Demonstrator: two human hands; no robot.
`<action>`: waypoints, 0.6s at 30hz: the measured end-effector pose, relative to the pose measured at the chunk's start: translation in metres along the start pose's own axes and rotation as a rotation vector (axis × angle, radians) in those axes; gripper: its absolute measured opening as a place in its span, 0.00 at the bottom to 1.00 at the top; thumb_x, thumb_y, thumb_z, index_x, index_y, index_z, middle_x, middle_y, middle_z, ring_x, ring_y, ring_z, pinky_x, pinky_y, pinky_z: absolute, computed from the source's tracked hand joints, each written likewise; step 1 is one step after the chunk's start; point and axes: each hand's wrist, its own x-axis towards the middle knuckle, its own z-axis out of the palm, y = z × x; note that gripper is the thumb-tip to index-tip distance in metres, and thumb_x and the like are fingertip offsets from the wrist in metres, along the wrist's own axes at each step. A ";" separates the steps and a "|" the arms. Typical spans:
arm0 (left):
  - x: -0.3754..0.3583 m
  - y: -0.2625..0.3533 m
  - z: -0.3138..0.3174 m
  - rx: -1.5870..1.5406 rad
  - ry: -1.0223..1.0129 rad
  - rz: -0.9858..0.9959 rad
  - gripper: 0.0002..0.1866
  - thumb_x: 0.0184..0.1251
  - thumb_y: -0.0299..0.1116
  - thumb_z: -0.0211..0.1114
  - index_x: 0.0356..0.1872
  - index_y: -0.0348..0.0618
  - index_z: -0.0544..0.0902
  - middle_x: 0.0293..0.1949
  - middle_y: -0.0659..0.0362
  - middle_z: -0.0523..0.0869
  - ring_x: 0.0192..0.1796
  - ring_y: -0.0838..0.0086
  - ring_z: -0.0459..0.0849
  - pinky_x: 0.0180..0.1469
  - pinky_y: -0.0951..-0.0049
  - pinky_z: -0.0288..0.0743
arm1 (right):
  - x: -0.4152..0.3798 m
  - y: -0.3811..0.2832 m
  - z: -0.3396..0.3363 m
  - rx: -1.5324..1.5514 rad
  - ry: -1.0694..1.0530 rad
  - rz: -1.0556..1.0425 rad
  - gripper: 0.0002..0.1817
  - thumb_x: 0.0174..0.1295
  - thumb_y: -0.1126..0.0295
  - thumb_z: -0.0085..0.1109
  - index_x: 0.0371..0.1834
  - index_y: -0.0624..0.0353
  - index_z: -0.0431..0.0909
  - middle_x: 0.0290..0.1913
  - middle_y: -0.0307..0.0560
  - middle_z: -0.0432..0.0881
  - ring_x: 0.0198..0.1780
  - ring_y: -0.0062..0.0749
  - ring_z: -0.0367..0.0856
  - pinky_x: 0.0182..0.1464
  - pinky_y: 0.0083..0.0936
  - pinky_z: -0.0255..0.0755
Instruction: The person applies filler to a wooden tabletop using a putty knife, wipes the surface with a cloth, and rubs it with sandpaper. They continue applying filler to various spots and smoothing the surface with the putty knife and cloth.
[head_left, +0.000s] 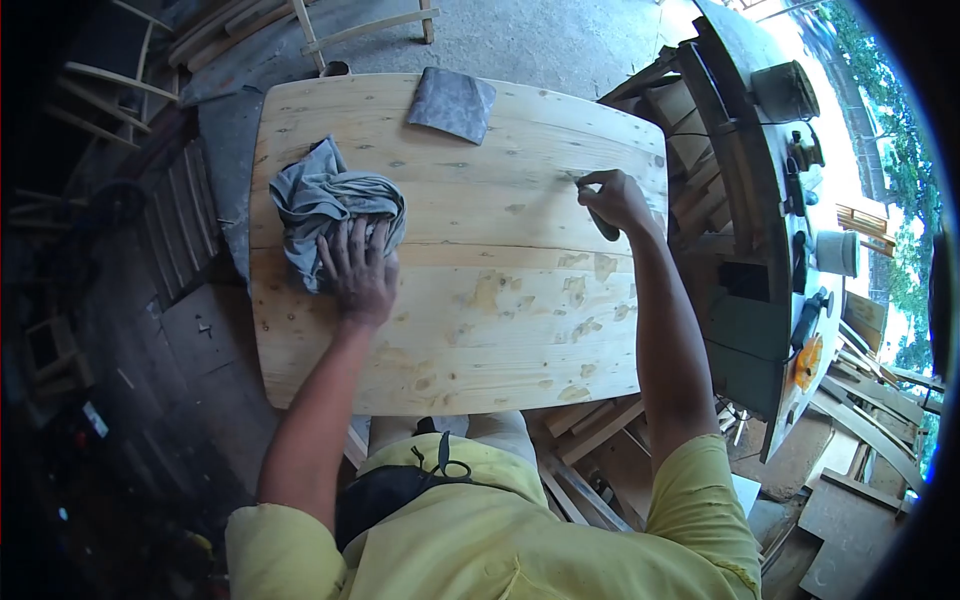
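A pale wooden tabletop with rounded edges lies in front of me, marked with knots and several yellowish filler-like patches. My left hand rests on a crumpled grey-blue cloth at the left side, its fingers spread over the fabric. Toward the right edge, my right hand is closed around a putty knife. Its dark handle sticks out below the fist, and the thin tip points at the wood; whether it touches cannot be made out. A folded grey sheet, perhaps sandpaper, lies at the far edge.
At the right stands a cluttered workbench bearing a dark bucket, a pale container and an orange item. Wood offcuts are piled at the lower right. Wooden frames stand beyond the tabletop.
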 end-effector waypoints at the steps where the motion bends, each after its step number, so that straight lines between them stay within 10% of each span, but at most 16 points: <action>1: 0.006 0.018 0.006 0.040 0.035 -0.131 0.31 0.72 0.45 0.57 0.74 0.51 0.68 0.75 0.51 0.65 0.79 0.48 0.56 0.78 0.33 0.37 | 0.003 0.002 0.004 0.018 -0.019 -0.001 0.24 0.49 0.59 0.68 0.50 0.54 0.89 0.32 0.58 0.88 0.37 0.48 0.88 0.47 0.36 0.80; 8: 0.045 0.086 0.040 0.200 0.058 -0.569 0.32 0.75 0.50 0.52 0.77 0.51 0.63 0.79 0.51 0.59 0.83 0.46 0.44 0.77 0.31 0.24 | -0.003 -0.002 -0.015 -0.083 -0.135 0.012 0.21 0.49 0.60 0.68 0.48 0.53 0.90 0.36 0.57 0.89 0.41 0.48 0.88 0.50 0.37 0.79; 18: 0.054 0.093 0.040 0.310 -0.056 -0.612 0.33 0.78 0.52 0.45 0.78 0.48 0.62 0.79 0.48 0.58 0.82 0.41 0.42 0.77 0.30 0.22 | 0.009 0.028 -0.029 -0.003 -0.129 -0.045 0.21 0.52 0.59 0.67 0.51 0.50 0.89 0.30 0.57 0.88 0.35 0.48 0.88 0.43 0.38 0.79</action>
